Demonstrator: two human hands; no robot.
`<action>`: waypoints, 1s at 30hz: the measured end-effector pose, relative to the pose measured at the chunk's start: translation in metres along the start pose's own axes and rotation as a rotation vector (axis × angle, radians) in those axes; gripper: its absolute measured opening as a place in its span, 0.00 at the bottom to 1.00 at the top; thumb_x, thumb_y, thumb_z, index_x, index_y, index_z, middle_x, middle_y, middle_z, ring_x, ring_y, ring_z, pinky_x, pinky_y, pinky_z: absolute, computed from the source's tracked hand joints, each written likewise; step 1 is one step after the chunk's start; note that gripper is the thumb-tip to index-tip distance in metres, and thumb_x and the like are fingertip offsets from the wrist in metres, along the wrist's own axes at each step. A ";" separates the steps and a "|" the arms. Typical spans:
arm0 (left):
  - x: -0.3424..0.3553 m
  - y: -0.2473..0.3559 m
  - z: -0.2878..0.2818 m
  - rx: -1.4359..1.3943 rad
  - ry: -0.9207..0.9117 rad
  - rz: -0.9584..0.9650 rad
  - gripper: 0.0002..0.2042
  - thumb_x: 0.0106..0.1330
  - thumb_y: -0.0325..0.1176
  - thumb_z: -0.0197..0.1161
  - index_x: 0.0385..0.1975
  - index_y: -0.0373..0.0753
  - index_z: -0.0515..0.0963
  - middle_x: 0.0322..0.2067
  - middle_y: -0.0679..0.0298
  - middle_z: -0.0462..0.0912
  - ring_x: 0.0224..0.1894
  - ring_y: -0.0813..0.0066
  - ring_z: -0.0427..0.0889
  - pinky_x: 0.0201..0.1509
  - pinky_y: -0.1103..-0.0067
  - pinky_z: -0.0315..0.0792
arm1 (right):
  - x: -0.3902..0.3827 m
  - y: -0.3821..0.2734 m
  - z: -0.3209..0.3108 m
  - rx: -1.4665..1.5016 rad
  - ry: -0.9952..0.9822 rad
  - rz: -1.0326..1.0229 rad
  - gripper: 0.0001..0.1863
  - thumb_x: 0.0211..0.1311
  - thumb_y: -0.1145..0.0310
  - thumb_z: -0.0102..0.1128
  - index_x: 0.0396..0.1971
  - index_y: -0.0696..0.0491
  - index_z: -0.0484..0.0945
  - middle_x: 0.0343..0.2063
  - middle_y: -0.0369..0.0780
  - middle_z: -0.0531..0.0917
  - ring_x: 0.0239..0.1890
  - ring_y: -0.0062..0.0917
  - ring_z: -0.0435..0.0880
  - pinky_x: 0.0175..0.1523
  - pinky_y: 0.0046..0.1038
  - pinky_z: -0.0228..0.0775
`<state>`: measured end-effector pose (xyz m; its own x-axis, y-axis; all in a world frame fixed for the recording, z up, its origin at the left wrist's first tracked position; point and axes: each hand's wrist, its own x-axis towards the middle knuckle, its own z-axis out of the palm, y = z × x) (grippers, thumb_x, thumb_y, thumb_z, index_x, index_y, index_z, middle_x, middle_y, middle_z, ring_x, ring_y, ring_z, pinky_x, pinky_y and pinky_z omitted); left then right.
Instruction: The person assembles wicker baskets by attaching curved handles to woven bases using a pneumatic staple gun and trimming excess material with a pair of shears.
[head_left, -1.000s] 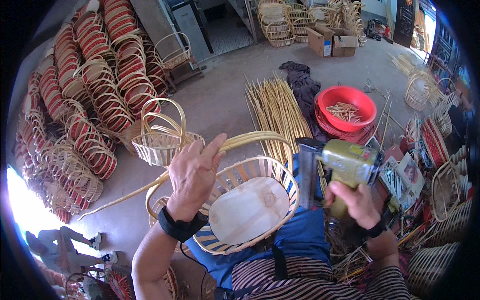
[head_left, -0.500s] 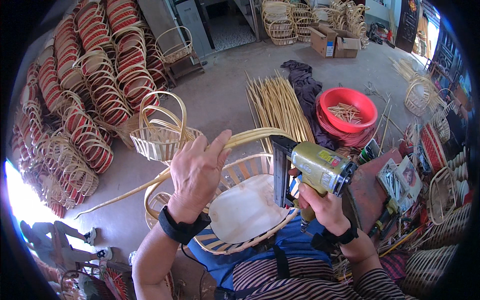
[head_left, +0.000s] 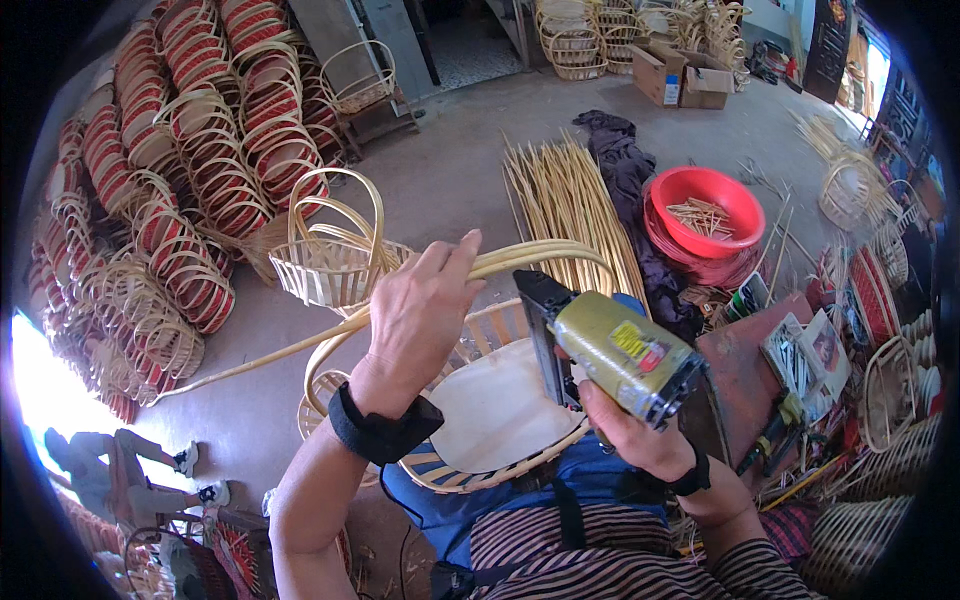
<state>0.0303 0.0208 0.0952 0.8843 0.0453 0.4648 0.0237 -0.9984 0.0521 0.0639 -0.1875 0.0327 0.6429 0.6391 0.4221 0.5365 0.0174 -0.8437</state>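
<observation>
An oval bamboo-strip basket [head_left: 483,484] with a pale flat base board [head_left: 495,415] rests on my lap. Over it arches a handle of bent cane strips [head_left: 545,252], its long loose end trailing out to the left. My left hand [head_left: 420,305] is closed around this cane handle above the basket's left side. My right hand [head_left: 645,435] grips an olive-green nail gun [head_left: 615,345] with a black magazine, tilted over the basket's right side. The gun's body hides part of the right rim and some right-hand fingers.
A finished-looking handled basket [head_left: 325,270] stands ahead on the floor. Beyond lie a bundle of cane sticks [head_left: 580,205], dark cloth [head_left: 620,150] and a red basin [head_left: 750,205] of short sticks. Stacked baskets [head_left: 190,130] fill the left. A person's legs [head_left: 150,470] show lower left.
The nail gun has tipped and turned in my right hand, and its front end now stands off from the cane handle. My left hand keeps hold of the handle. The whole view has shifted slightly.
</observation>
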 end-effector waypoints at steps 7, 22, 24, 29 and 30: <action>0.004 -0.001 0.002 -0.089 -0.009 -0.022 0.24 0.45 0.19 0.48 0.48 0.36 0.61 0.39 0.57 0.68 0.35 0.58 0.72 0.36 0.71 0.66 | 0.002 0.003 0.018 -0.065 0.010 -0.143 0.19 0.45 0.77 0.52 0.42 0.56 0.69 0.39 0.43 0.74 0.41 0.32 0.72 0.47 0.32 0.60; 0.010 0.004 -0.006 -0.090 -0.089 -0.123 0.25 0.46 0.19 0.47 0.49 0.34 0.57 0.43 0.53 0.63 0.39 0.55 0.70 0.42 0.68 0.64 | 0.008 0.008 0.016 -0.129 0.050 -0.186 0.15 0.47 0.79 0.49 0.39 0.57 0.69 0.32 0.39 0.76 0.32 0.24 0.75 0.37 0.24 0.65; 0.012 0.000 -0.007 -0.090 -0.113 -0.133 0.24 0.47 0.20 0.47 0.49 0.34 0.58 0.43 0.53 0.63 0.39 0.55 0.70 0.42 0.68 0.64 | 0.014 0.013 0.008 -0.040 0.055 -0.119 0.14 0.49 0.78 0.48 0.39 0.58 0.69 0.30 0.37 0.76 0.27 0.18 0.73 0.31 0.19 0.65; 0.017 -0.010 -0.025 0.032 -0.233 0.070 0.18 0.53 0.31 0.48 0.45 0.34 0.63 0.37 0.54 0.69 0.38 0.56 0.70 0.42 0.70 0.64 | 0.028 0.064 -0.008 0.108 0.258 0.135 0.12 0.49 0.79 0.46 0.37 0.59 0.70 0.23 0.32 0.74 0.14 0.09 0.64 0.18 0.13 0.58; 0.015 -0.021 -0.033 0.031 -0.230 0.076 0.18 0.53 0.31 0.48 0.45 0.34 0.63 0.37 0.54 0.69 0.38 0.56 0.70 0.42 0.70 0.64 | 0.029 0.073 -0.015 0.066 0.299 0.134 0.13 0.49 0.79 0.46 0.37 0.59 0.70 0.23 0.32 0.74 0.14 0.09 0.64 0.17 0.13 0.58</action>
<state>0.0281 0.0433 0.1302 0.9668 -0.0357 0.2531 -0.0359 -0.9993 -0.0038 0.1294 -0.1791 -0.0119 0.8426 0.3856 0.3760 0.4058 0.0047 -0.9140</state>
